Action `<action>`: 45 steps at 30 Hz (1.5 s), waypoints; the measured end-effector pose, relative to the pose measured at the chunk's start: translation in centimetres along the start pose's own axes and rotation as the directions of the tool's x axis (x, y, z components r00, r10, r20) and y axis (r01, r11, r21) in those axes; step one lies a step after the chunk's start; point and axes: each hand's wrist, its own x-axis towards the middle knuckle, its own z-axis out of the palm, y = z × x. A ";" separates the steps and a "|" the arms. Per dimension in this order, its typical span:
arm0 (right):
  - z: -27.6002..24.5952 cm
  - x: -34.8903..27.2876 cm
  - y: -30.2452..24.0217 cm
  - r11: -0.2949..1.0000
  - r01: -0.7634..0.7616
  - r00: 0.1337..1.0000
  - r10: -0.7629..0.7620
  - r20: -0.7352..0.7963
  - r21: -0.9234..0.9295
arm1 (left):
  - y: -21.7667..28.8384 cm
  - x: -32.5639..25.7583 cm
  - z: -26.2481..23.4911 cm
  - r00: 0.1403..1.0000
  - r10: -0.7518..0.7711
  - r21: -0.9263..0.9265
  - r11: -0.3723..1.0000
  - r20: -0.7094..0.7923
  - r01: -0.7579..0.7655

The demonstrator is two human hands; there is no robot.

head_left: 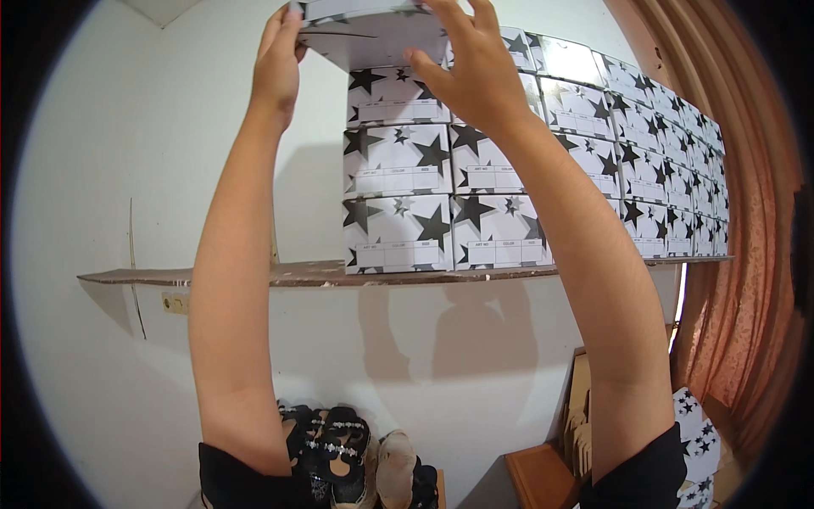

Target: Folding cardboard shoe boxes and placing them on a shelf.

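Observation:
Both my arms reach up to a white shoebox (373, 44) at the top of the view, with its plain underside facing me. My left hand (277, 68) grips its left side, fingers curled round the edge. On the right side, my right hand (479, 72) holds it with the thumb against the underside; some fingertips run out of the picture. The raised box is over the leftmost column of stacked shoeboxes (397, 161), which are white with black and grey stars. Whether it touches the stack top, I cannot tell.
A brown wall shelf (314, 275) carries the stacked boxes, which continue to the right. Orange-brown curtains (729, 339) hang at the right. Below are black sandals (339, 445), beige shoes (395, 471), a wooden piece of furniture (543, 478) and cardboard (578, 407). A socket (175, 303) is under the shelf.

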 end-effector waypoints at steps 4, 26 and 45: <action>1.1 -0.1 2.2 0.996 0.052 0.998 -0.049 -0.047 0.076 | -1.5 1.0 0.3 0.995 -0.065 0.099 0.992 -0.072 0.072; 10.6 -5.5 8.2 0.883 -0.158 0.962 0.239 0.134 -0.441 | -12.8 -1.3 1.4 0.960 -0.272 0.838 0.507 -0.066 0.201; -5.5 -7.3 -4.1 0.951 0.171 0.956 -0.096 0.277 -0.259 | 9.2 -10.0 -3.8 0.873 -0.113 0.826 0.400 0.474 -0.397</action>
